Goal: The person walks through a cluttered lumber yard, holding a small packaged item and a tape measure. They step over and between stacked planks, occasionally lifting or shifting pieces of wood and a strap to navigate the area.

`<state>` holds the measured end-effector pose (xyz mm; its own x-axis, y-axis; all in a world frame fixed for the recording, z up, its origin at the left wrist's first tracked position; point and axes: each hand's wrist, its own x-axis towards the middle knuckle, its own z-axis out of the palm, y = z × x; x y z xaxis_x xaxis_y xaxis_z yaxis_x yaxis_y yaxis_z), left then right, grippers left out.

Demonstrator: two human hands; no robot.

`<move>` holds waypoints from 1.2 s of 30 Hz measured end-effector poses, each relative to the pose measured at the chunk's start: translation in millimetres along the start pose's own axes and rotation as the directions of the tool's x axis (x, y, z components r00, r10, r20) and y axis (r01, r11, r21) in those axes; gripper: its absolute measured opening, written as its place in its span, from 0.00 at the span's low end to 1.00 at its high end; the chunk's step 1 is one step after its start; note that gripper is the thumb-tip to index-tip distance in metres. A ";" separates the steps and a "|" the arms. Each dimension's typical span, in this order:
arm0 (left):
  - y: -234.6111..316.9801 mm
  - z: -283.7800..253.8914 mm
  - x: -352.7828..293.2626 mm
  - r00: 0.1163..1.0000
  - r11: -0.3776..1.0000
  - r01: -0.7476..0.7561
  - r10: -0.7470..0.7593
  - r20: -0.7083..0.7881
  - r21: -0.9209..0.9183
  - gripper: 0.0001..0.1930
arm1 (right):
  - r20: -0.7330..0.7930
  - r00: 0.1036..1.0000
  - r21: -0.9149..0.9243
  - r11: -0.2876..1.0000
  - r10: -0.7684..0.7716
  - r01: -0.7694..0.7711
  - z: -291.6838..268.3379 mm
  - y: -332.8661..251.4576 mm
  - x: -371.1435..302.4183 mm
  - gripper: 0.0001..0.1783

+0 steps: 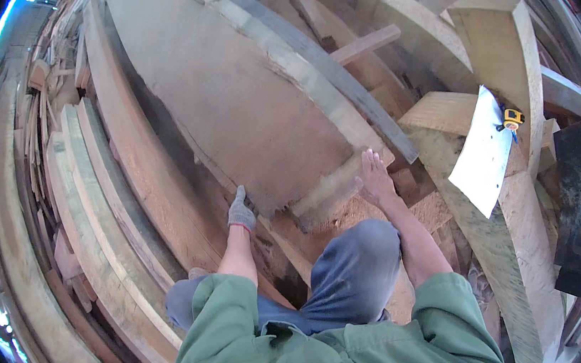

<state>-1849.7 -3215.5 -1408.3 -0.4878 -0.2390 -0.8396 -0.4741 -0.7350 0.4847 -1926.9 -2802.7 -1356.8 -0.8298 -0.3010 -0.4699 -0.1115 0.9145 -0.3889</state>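
Note:
A wide, dusty wooden slab (pixel 228 95) with rough bark-like edges stretches away from me, its ragged near end in front of my knees. Against its near left edge is my left hand (pixel 241 212), in a grey knit glove with a red cuff. One finger or thumb stretches forward there; the other fingers are partly hidden. My bare right hand (pixel 377 177) lies flat at the slab's near right corner, fingers stretched out and holding nothing. A pale strip (pixel 329 189) crosses the slab's near end beside it.
Long curved planks (pixel 122 212) are stacked on my left. Thick curved timbers (pixel 504 34) pile up on my right. A white sheet (pixel 483 153) leans there beside a yellow tape measure (pixel 512 120). A dark curved panel (pixel 579 196) stands at the far right. Sawdust (pixel 351 213) covers wood near my knees.

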 end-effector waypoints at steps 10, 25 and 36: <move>10.4 35.4 -14.6 0.980 0.991 -0.111 0.121 -0.159 0.072 0.18 | -0.111 0.993 0.230 0.973 0.049 -0.023 -13.5 -6.4 -33.0 0.44; -23.3 57.8 25.7 0.964 0.954 -0.069 0.139 -0.227 0.291 0.24 | 0.178 0.735 0.356 0.653 0.655 -0.668 134.0 42.5 -366.9 0.41; 50.5 83.3 -36.9 0.991 -0.171 0.023 0.130 0.000 0.985 0.31 | -0.501 0.821 0.540 0.840 0.273 0.050 -92.0 -108.4 -170.3 0.25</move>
<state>-1916.7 -3190.9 -1332.4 -0.5453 -0.3329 -0.7693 -0.6522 0.7451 0.1399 -1823.7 -2825.7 -1161.7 -0.9859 0.1377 -0.0951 0.1599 0.6077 -0.7779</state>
